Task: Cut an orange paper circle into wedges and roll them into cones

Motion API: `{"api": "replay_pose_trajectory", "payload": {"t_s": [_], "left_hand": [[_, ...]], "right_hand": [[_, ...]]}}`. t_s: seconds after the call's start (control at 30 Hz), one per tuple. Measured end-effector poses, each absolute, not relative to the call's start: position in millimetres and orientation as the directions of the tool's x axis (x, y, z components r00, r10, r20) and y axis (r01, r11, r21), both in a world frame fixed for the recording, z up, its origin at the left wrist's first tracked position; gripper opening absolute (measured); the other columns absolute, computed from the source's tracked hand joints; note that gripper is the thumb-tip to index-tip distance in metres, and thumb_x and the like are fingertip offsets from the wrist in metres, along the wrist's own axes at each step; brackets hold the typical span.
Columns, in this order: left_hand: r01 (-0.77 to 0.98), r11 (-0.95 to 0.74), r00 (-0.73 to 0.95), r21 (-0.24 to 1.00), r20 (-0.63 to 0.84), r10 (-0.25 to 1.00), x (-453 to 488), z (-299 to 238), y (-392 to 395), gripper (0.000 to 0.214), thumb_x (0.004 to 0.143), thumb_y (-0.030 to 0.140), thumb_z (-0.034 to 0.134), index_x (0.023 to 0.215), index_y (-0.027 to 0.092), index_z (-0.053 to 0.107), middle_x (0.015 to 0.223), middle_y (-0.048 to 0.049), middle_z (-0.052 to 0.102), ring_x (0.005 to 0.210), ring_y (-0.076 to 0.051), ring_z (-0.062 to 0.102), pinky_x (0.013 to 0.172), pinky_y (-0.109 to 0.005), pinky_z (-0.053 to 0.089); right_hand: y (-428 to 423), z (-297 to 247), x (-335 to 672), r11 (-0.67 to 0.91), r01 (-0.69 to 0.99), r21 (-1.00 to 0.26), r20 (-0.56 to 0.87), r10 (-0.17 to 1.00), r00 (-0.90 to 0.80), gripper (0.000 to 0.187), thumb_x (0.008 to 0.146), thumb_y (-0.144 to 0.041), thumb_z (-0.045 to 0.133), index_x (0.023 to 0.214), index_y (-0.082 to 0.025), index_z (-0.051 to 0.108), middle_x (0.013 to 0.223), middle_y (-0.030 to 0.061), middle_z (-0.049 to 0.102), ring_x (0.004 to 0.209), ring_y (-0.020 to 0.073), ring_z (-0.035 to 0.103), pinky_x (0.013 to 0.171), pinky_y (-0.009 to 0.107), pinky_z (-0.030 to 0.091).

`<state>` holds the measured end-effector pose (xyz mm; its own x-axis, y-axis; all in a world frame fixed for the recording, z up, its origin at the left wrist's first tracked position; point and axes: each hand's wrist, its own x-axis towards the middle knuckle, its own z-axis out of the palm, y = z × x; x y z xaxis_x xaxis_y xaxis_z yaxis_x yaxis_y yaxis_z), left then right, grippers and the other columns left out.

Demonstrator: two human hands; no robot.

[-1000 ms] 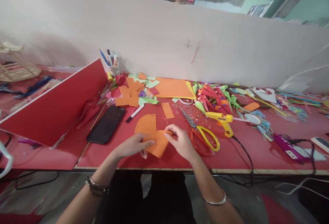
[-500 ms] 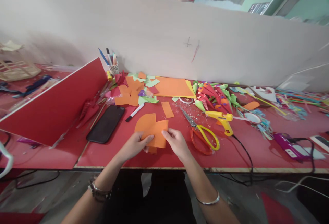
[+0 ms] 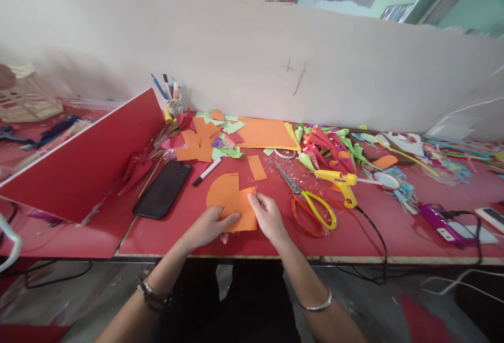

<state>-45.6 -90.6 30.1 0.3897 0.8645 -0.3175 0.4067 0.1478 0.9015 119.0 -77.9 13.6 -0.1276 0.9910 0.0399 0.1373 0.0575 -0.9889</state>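
Red table (image 3: pixel 165 234), near edge: your left hand (image 3: pixel 207 227) and right hand (image 3: pixel 268 219) each have a closed grip on the orange paper piece (image 3: pixel 243 210), low over the table. Pinching its edges evenly would likely serve best; scissors (image 3: pixel 310 204) lie just beyond.

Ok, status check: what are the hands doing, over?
Left hand and right hand both pinching the orange paper piece. It overlaps an orange cutout on the red table. Scissors close beside, not touching.
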Motion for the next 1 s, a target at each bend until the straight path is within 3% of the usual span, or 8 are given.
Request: {"api": "replay_pose_trajectory", "payload": {"t_s": [0.17,0.33,0.43,0.6,0.73,0.83,1.0], "left_hand": [[0.397,0.160,0.389,0.904,-0.324,0.862,-43,30,-94,0.044,0.078,0.050,0.045,0.053,0.015,0.050,0.040,0.0028,0.051,0.041,-0.010,0.047,0.048,-0.021,0.036],[0.384,0.108,0.369,0.917,-0.260,0.892,-40,32,-96,0.047,0.080,0.049,0.044,0.048,0.015,0.052,0.043,0.0001,0.055,0.047,-0.011,0.052,0.055,-0.022,0.041],[0.378,0.082,0.348,0.922,-0.223,0.910,-40,31,-96,0.049,0.081,0.049,0.041,0.051,0.014,0.056,0.047,-0.0016,0.059,0.052,-0.013,0.056,0.061,-0.023,0.043],[0.416,0.049,0.376,0.908,-0.221,0.900,-45,30,-94,0.043,0.078,0.050,0.046,0.066,0.012,0.062,0.063,-0.0033,0.064,0.058,-0.014,0.055,0.054,-0.023,0.042],[0.390,-0.108,0.415,0.915,-0.070,0.907,-50,39,-88,0.032,0.080,0.043,0.046,0.081,0.015,0.062,0.081,-0.0021,0.064,0.075,-0.016,0.055,0.066,-0.023,0.041],[0.472,-0.177,0.421,0.863,-0.044,0.906,-52,45,-83,0.032,0.081,0.041,0.045,0.073,0.015,0.062,0.071,-0.0008,0.062,0.070,-0.014,0.052,0.064,-0.023,0.039],[0.496,-0.126,0.354,0.859,-0.068,0.933,-49,43,-86,0.026,0.080,0.037,0.045,0.072,0.016,0.058,0.062,0.0022,0.055,0.058,-0.011,0.051,0.054,-0.020,0.037]], "right_hand": [[-77,16,122,0.119,0.248,-0.962,0.107,0.993,-0.058,0.039,0.084,-0.047,0.039,0.057,-0.019,0.032,0.054,-0.0046,0.026,0.051,0.0084,0.027,0.046,0.022,0.025],[-79,15,125,0.110,0.188,-0.976,0.089,0.989,-0.115,0.037,0.084,-0.048,0.037,0.062,-0.019,0.039,0.058,-0.0028,0.035,0.056,0.0102,0.035,0.051,0.022,0.031],[-82,14,127,0.099,0.207,-0.973,0.060,0.980,-0.189,0.038,0.085,-0.049,0.034,0.061,-0.019,0.039,0.059,-0.0023,0.038,0.057,0.0110,0.037,0.051,0.022,0.032],[-82,20,134,0.212,0.342,-0.916,0.107,0.947,-0.302,0.038,0.088,-0.042,0.033,0.058,-0.019,0.035,0.055,-0.0044,0.034,0.052,0.0094,0.034,0.049,0.022,0.027],[-77,29,140,0.366,0.394,-0.843,0.089,0.818,-0.569,0.038,0.087,-0.036,0.039,0.055,-0.018,0.038,0.052,-0.0056,0.036,0.049,0.0080,0.035,0.047,0.021,0.025],[-74,33,141,0.460,0.402,-0.792,0.108,0.753,-0.649,0.037,0.086,-0.034,0.042,0.053,-0.018,0.042,0.050,-0.0055,0.038,0.048,0.0082,0.037,0.047,0.021,0.025],[-77,34,129,0.507,0.499,-0.702,0.209,0.817,-0.537,0.020,0.081,-0.019,0.042,0.062,-0.019,0.048,0.059,-0.0024,0.047,0.055,0.0105,0.042,0.051,0.022,0.027]]}}
